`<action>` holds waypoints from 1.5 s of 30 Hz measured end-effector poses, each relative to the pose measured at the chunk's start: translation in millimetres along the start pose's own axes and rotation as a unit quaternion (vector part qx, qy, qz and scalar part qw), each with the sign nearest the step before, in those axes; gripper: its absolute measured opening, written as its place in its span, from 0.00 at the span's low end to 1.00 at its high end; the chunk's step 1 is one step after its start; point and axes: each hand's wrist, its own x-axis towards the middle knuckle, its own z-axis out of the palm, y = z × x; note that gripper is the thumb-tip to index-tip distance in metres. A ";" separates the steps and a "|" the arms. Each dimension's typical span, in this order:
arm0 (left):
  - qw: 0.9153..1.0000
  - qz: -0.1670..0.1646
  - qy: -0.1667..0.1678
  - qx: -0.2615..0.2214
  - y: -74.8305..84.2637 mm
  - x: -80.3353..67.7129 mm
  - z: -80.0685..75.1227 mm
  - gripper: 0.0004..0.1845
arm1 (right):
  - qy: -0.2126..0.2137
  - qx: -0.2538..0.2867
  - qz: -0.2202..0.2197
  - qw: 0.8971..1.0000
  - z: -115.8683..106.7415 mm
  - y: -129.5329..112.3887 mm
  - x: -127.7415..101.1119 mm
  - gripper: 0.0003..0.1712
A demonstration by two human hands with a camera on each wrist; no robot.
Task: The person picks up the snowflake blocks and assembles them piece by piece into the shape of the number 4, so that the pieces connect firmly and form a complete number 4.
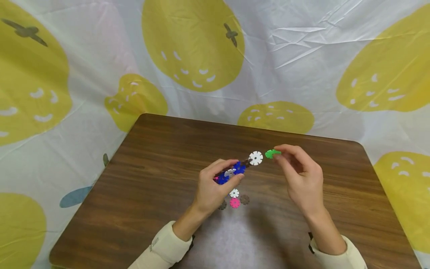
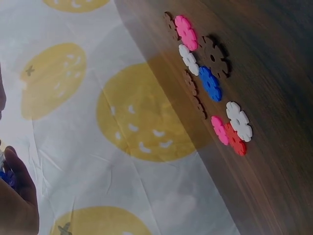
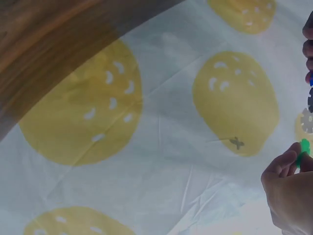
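Observation:
A chain of notched plastic discs, joined edge to edge, is pinched between the thumb and fingers of my left hand. It runs through blue discs, a white one and a brown one to a white disc at its free end. My right hand pinches a green disc by its edge, just right of that white disc, with a small gap between them. In the right wrist view the green disc shows at the right edge. Part of the chain is hidden behind my left fingers.
Loose discs lie on the brown wooden table below my hands: white, pink and brown. The left wrist view adds blue and red ones. A fruit-patterned cloth hangs behind the table.

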 end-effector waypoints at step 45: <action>0.999 0.011 -0.024 -0.024 -4.3 4.3 -1.6 0.18 | -0.028 -0.029 0.004 0.999 2.8 11.1 1.1 0.11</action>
